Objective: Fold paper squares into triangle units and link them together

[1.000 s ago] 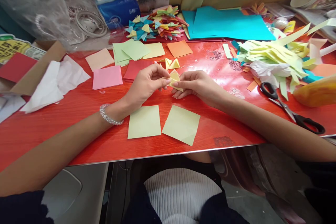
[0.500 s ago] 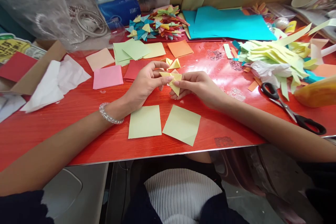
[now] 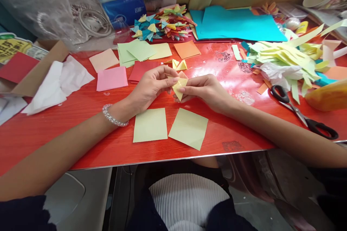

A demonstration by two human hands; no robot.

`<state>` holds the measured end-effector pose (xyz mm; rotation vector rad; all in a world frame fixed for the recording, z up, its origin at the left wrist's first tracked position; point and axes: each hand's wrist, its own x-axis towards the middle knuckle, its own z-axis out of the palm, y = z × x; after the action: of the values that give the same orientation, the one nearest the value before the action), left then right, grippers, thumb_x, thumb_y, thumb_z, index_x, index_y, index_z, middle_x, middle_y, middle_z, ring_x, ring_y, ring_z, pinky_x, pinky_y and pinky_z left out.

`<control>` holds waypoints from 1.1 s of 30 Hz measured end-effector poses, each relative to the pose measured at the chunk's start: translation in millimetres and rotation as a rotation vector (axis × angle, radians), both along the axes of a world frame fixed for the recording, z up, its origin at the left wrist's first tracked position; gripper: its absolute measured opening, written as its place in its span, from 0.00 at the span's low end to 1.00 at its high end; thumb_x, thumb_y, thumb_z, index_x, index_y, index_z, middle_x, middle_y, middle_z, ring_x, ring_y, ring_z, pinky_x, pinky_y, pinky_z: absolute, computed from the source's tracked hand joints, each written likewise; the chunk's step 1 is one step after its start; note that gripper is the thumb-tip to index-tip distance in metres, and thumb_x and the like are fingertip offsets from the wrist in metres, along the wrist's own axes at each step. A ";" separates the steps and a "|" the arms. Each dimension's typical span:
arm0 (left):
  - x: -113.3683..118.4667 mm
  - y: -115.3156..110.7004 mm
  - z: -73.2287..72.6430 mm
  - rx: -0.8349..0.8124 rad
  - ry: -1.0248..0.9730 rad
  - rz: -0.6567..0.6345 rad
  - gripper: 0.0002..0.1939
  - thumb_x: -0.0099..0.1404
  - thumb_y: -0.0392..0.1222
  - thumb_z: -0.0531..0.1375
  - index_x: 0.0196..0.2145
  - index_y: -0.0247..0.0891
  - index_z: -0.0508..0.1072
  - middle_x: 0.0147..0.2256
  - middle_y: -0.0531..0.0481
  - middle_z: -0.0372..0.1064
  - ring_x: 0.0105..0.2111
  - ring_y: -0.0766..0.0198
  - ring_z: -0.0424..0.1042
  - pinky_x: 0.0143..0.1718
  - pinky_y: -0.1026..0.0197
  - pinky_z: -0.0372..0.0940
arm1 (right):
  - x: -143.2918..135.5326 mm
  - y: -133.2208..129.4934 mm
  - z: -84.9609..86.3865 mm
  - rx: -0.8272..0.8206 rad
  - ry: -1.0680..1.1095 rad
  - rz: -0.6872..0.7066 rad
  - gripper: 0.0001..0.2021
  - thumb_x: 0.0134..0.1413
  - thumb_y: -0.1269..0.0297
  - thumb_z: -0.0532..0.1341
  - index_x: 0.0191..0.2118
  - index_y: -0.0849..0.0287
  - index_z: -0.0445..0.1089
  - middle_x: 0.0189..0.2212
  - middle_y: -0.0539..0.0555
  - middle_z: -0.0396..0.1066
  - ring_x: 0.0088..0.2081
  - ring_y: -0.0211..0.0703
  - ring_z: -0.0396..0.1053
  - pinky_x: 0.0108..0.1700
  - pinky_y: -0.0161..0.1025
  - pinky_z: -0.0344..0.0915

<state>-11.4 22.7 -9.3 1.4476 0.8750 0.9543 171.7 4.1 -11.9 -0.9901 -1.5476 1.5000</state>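
Note:
A small folded yellow paper [image 3: 179, 90] is pinched between both hands over the middle of the red table [image 3: 103, 140]. My left hand [image 3: 155, 83] grips its upper left part with thumb and fingers. From the right, my right hand [image 3: 202, 88] holds its other side, thumb on top. Just behind the fingers lie small folded yellow pieces [image 3: 179, 65]. Two flat pale green squares, one on the left [image 3: 150, 125] and one on the right [image 3: 188, 128], lie in front of the hands.
Stacked squares include pink [image 3: 112, 78], red [image 3: 141, 71] and orange [image 3: 187, 49]. Folded colourful shapes [image 3: 162, 25] and blue sheets [image 3: 235, 23] lie at the back. Black-handled scissors [image 3: 300, 113] and paper strips [image 3: 279, 57] are on the right, an open cardboard box [image 3: 45, 68] on the left.
The yellow paper between my fingers has changed from a wide, winged shape to a narrower, diamond-like one. Both hands have stayed nearly in place.

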 end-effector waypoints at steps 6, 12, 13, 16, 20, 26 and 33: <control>2.6 -2.7 3.2 0.175 0.094 0.090 0.05 0.61 0.42 0.60 0.33 0.40 0.73 0.36 0.52 0.70 0.36 0.68 0.69 0.37 0.66 0.66 | -0.7 -0.1 -1.4 0.067 -0.002 -0.060 0.08 0.48 0.60 0.66 0.29 0.59 0.76 0.27 0.50 0.74 0.31 0.36 0.71 0.38 0.35 0.72; 2.0 2.0 0.7 0.041 -0.030 0.062 0.08 0.61 0.44 0.60 0.34 0.38 0.73 0.35 0.51 0.70 0.33 0.69 0.69 0.34 0.66 0.65 | 0.7 1.9 0.3 0.086 0.013 -0.083 0.08 0.51 0.61 0.64 0.28 0.60 0.75 0.26 0.50 0.73 0.30 0.34 0.71 0.37 0.33 0.71; 1.7 2.2 0.4 0.045 -0.029 0.050 0.07 0.61 0.44 0.61 0.32 0.37 0.73 0.33 0.51 0.69 0.32 0.70 0.69 0.33 0.67 0.64 | 0.6 2.0 0.2 0.076 0.006 -0.078 0.08 0.51 0.61 0.64 0.28 0.61 0.75 0.26 0.50 0.73 0.29 0.34 0.71 0.37 0.33 0.71; 1.6 1.1 0.4 0.069 0.011 0.045 0.08 0.61 0.42 0.61 0.27 0.35 0.73 0.27 0.52 0.67 0.29 0.71 0.67 0.33 0.67 0.63 | 0.0 1.8 -0.4 0.041 -0.014 -0.051 0.09 0.52 0.61 0.64 0.27 0.62 0.73 0.25 0.51 0.74 0.27 0.33 0.72 0.34 0.32 0.71; 2.3 -0.7 2.1 0.052 0.031 0.063 0.09 0.60 0.40 0.61 0.25 0.34 0.73 0.26 0.51 0.67 0.28 0.71 0.67 0.31 0.68 0.63 | -0.5 1.3 -0.2 0.013 -0.003 -0.036 0.10 0.53 0.62 0.63 0.25 0.63 0.71 0.23 0.51 0.73 0.25 0.33 0.72 0.30 0.31 0.70; 1.3 0.4 1.1 0.032 -0.026 0.078 0.05 0.58 0.36 0.62 0.35 0.39 0.73 0.28 0.55 0.68 0.25 0.72 0.68 0.27 0.69 0.65 | 0.6 3.5 1.7 -0.033 -0.041 0.039 0.07 0.53 0.65 0.62 0.28 0.63 0.69 0.22 0.52 0.73 0.25 0.37 0.73 0.28 0.32 0.71; 0.6 -0.1 -0.8 0.066 -0.018 0.067 0.07 0.59 0.33 0.60 0.36 0.37 0.76 0.35 0.53 0.73 0.31 0.70 0.74 0.36 0.64 0.71 | 6.9 14.0 -6.2 0.035 0.123 -0.076 0.09 0.50 0.69 0.63 0.39 0.59 0.66 0.26 0.48 0.72 0.26 0.35 0.73 0.33 0.34 0.72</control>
<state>-10.8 22.6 -10.1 1.4707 0.8907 1.0536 178.6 18.1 -18.1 -0.9087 -1.4295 1.4489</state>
